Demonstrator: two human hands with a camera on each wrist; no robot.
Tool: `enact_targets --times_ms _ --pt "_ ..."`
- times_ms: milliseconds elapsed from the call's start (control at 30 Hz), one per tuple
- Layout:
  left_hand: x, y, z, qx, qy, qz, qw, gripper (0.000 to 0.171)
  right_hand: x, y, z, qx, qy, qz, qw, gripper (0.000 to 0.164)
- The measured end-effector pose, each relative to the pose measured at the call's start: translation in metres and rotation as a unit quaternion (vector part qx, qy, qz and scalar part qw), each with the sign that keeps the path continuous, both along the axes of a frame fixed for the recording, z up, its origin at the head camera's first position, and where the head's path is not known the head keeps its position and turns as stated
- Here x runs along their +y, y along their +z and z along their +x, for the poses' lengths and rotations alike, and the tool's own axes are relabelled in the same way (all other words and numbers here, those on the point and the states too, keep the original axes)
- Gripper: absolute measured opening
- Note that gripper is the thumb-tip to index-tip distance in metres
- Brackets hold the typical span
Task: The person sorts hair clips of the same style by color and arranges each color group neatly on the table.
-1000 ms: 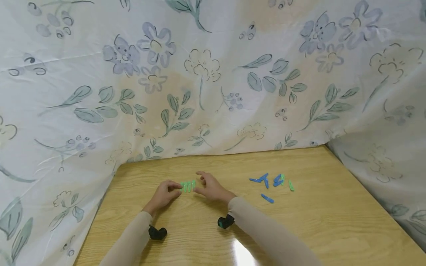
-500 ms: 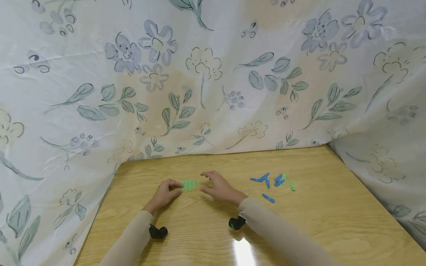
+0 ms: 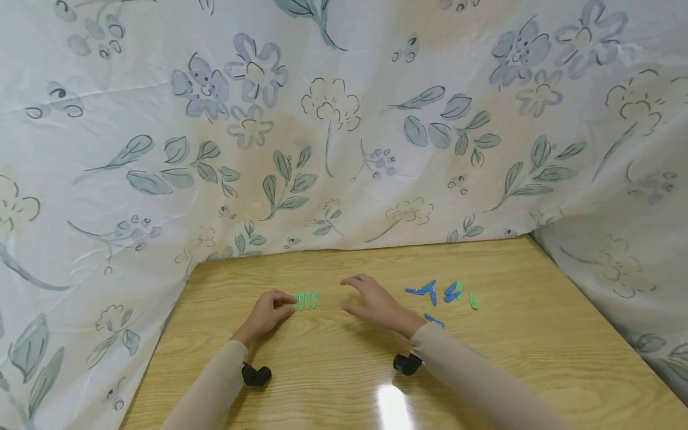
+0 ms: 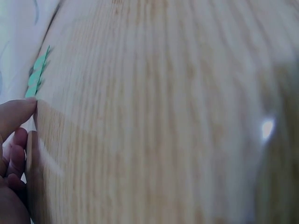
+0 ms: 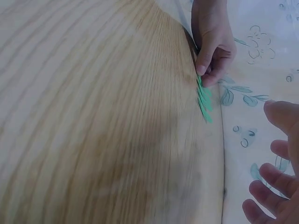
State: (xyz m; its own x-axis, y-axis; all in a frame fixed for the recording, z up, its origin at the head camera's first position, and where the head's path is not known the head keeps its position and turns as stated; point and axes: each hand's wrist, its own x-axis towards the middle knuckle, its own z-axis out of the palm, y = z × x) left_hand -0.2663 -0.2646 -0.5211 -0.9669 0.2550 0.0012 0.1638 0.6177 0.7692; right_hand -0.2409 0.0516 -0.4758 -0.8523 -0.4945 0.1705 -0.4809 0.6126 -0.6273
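Observation:
A short row of slim green clips point(image 3: 307, 300) lies side by side on the wooden table point(image 3: 322, 358). At the row's left end my left hand point(image 3: 265, 313) has its thumb and fingertips curled about the leftmost clip, which is partly hidden. The right wrist view shows these same fingertips at the end of the green clips point(image 5: 204, 100). My right hand point(image 3: 378, 303) is off to the right of the row, over the table, its fingers spread and nothing between them. In the right wrist view the right hand's fingers point(image 5: 280, 184) are apart.
Right of my right hand lie several loose blue clips point(image 3: 432, 291), one blue clip point(image 3: 434, 321) nearer to me, and a blue-and-green cluster point(image 3: 453, 291). A single green clip point(image 3: 473, 300) lies farthest right. Floral cloth point(image 3: 344, 149) hangs behind the table and at both sides.
My right hand has drawn away from the green row toward the right, its fingers holding nothing. My left hand has stayed at the row's left end.

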Motion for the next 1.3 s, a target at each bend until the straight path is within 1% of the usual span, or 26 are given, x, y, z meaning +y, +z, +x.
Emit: enact_targets --times_ms 200,367,467,600,700,867,1067,1167,1300 --pt "0.000 0.001 0.000 0.001 -0.003 -0.002 1.0000 0.017 0.014 0.003 0.006 0.013 0.003 0.010 1.000 0.052" --pt "-0.001 0.001 0.000 0.005 -0.003 -0.002 1.0000 0.017 0.025 0.006 0.013 0.003 -0.001 0.004 1.000 0.052" --pt "-0.002 0.002 0.001 0.003 0.004 -0.005 1.0000 0.016 0.030 0.007 0.016 -0.001 -0.003 0.005 1.000 0.053" --pt "-0.002 0.002 0.001 0.000 0.007 -0.005 1.0000 0.016 0.040 0.008 0.020 -0.005 -0.017 0.008 1.000 0.054" --pt "-0.002 0.001 0.000 0.003 -0.001 -0.006 1.0000 0.016 0.051 0.008 0.021 -0.006 -0.030 0.010 0.999 0.054" --pt "-0.002 -0.001 0.001 -0.001 0.001 -0.004 1.0000 0.016 0.070 0.005 0.023 0.003 -0.046 0.010 0.999 0.053" --pt "-0.003 -0.002 -0.001 0.001 -0.002 0.002 1.0000 0.016 0.092 -0.008 0.025 0.004 -0.071 0.008 0.997 0.051" --pt "-0.002 -0.002 -0.001 0.001 -0.001 0.006 1.0000 0.015 0.105 -0.014 0.025 0.008 -0.085 0.014 0.996 0.051" --pt "-0.003 -0.003 -0.001 -0.002 0.003 0.004 1.0000 0.015 0.123 -0.017 0.022 0.017 -0.104 0.027 0.994 0.051"
